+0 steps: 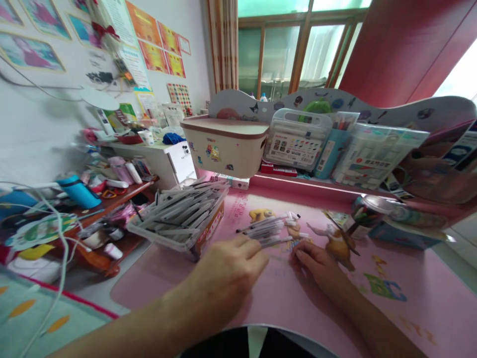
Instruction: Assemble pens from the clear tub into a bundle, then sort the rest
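While loose pens (264, 230) lie on pink desk (276, 303), hands (231, 273) near

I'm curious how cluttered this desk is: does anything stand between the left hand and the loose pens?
Nothing visible does. The loose pens lie on the pink desk just beyond the left hand; the clear bin full of pens stands off to the left, out of that gap.
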Motion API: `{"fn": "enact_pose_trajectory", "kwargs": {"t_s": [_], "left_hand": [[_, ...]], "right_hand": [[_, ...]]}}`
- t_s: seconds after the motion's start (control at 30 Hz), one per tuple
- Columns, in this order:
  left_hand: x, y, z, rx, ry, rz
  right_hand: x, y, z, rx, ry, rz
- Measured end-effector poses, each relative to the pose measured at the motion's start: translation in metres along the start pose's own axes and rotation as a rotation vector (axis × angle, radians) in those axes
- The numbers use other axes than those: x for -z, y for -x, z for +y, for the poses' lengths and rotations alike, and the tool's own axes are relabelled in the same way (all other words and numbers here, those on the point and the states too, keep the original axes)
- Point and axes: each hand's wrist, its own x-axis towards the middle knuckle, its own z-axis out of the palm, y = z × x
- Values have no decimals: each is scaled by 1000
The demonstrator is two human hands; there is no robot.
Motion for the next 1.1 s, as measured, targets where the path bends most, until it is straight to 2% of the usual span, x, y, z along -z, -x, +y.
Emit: {"fn": "enact_pose_trajectory", "kwargs": {"t_s": [0.07, 0.17, 0.23, 0.33, 0.57, 0.63, 0.83, 0.97, 1.03, 1.1], "left_hand": [[-31, -14, -2, 28, 30, -157], [-68, -35, -16, 131, -15, -278], [-84, -43, -22, 184, -49, -311], [-98, -49, -23, 189, -75, -289], [-101, -51, -15, 166, -111, -277], [-103, -52, -14, 156, -126, -284], [-104, -59, -13, 138, -89, -291], [-93, -59, -6, 138, 30, -252], [-87, -58, -2, 158, 125, -237], [-82, -60, 0, 194, 264, -172]], "right_hand": [[0, -1, 2, -5, -62, 1], [-1, -1, 5, -9, -115, -4], [-1, -2, 6, -6, -123, 8], [-3, -2, 8, 20, -154, 47], [-5, -4, 8, 52, -203, 98], [-3, -3, 7, 88, -89, 138], [7, -2, 6, 284, 465, 267], [4, 0, 7, 439, 685, 187], [1, 1, 6, 427, 710, 77], [-1, 3, 2, 382, 678, 5]]}}
